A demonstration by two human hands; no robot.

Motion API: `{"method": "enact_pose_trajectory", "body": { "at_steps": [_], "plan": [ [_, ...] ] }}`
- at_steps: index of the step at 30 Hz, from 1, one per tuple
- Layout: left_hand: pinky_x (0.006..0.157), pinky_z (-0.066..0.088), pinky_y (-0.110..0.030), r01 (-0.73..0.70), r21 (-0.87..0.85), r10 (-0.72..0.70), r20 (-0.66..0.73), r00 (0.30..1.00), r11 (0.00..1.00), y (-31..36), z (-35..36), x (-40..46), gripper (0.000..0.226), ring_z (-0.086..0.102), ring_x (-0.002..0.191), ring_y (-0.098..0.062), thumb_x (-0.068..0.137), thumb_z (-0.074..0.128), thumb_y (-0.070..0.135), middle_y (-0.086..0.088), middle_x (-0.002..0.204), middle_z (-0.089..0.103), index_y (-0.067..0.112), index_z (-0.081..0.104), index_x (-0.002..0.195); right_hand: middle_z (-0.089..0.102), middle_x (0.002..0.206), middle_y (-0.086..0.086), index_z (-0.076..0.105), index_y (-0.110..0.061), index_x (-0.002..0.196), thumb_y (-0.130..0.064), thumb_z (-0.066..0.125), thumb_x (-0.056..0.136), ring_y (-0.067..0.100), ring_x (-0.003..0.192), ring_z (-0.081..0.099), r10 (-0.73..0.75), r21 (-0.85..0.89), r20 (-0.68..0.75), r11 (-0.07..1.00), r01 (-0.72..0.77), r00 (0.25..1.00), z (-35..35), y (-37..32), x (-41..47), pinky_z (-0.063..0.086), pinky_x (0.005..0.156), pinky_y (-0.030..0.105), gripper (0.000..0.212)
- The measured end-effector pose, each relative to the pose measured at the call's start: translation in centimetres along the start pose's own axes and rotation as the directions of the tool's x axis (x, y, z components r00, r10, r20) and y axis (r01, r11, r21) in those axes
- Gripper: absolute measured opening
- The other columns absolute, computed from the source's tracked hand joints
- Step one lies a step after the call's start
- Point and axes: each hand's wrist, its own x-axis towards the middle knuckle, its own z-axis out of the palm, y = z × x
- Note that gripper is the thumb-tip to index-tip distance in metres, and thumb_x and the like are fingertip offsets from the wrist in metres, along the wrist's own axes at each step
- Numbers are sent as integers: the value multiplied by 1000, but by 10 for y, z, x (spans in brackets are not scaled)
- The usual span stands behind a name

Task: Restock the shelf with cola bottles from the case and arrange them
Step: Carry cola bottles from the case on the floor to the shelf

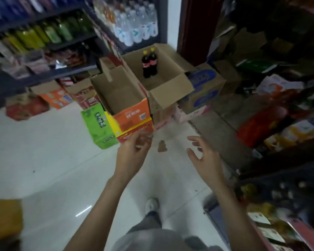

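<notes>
— Bottles first: where are they?

— Two cola bottles stand upright, touching each other, at the far side of the open brown case. The rest of the case floor looks bare. It sits on a stack of other cartons, with an open orange carton just beside it on the near left, apparently with nothing in it.

— And the hands?

— Both are out in front, above the white floor, well short of the case. The left hand has its fingers curled loosely inward, perhaps around something small (too blurred to tell). The right hand has its fingers spread apart, holding nothing.

— So the step in hand is the reach?

— I judge so: get to the case and take the last two bottles.

— How to do it well?

— Reach over the near flap rather than pushing against it, since the stack underneath looks uneven and could shift. Take each bottle around the body or just under its yellow cap, one per hand if the left is free. Lift straight up so neither one knocks the other over.

— Then where?

— The drinks shelf on the left seems likely, though I can't pick out a cola row in this blur.
</notes>
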Motion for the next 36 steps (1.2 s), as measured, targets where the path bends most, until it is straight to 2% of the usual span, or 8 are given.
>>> {"method": "enact_pose_trajectory", "body": {
  "at_steps": [3,7,14,17,20,27,31,36],
  "plan": [
    [69,51,-22,67,16,-67,-8,998,998,-37,-15,50,14,62,72,7,89,62,11,17,82,65,21,64,97,63,117,0,61,-15,121,-10,62,90,15,105,58,80,19,58,997,-81,995,38,1,47,49,93,38,31],
    [74,54,-33,112,115,-118,45,992,987,-72,-18,131,24,67,85,-17,83,56,26,6,94,71,19,68,103,64,118,3,61,-12,120,-9,62,90,17,107,58,91,-40,97,995,-87,991,69,1,122,47,89,29,31],
    [78,51,-36,43,238,-61,71,996,970,-96,17,295,36,64,94,-24,78,51,30,-5,101,68,13,63,106,64,120,7,58,-11,124,-11,62,90,24,109,59,19,-185,222,982,23,975,107,30,303,41,81,24,34],
    [84,52,-43,127,156,-133,30,991,980,-100,34,368,37,62,97,-24,81,53,27,-8,107,63,10,58,113,61,124,6,53,-12,130,-12,61,92,23,112,58,22,-147,264,989,18,964,121,37,387,47,86,31,40],
    [91,50,-44,141,88,-140,-19,990,986,-103,51,448,37,58,104,-19,88,62,14,-5,118,58,12,52,124,58,129,3,47,-14,136,-14,60,93,19,113,56,-23,-143,262,988,62,965,137,42,469,44,83,25,45],
    [99,39,-26,253,92,-255,4,967,963,-144,107,621,57,45,126,-17,91,62,22,-6,140,44,17,36,141,49,141,5,36,-12,144,-15,60,92,19,130,46,-45,-146,235,986,81,971,207,76,627,38,100,27,57],
    [102,36,-29,344,81,-343,-21,939,935,-199,151,692,66,39,133,-21,90,63,21,-8,147,35,18,27,146,42,147,10,31,-8,146,-11,65,88,21,135,41,-83,-166,216,979,121,973,267,112,697,35,110,32,67],
    [108,29,-31,304,72,-297,-87,951,950,-252,183,752,71,33,138,-21,89,64,19,-6,151,32,16,24,148,29,154,15,20,-5,150,-7,69,83,25,143,27,-52,-203,126,976,77,991,342,154,767,23,116,32,84]
  ]
}}
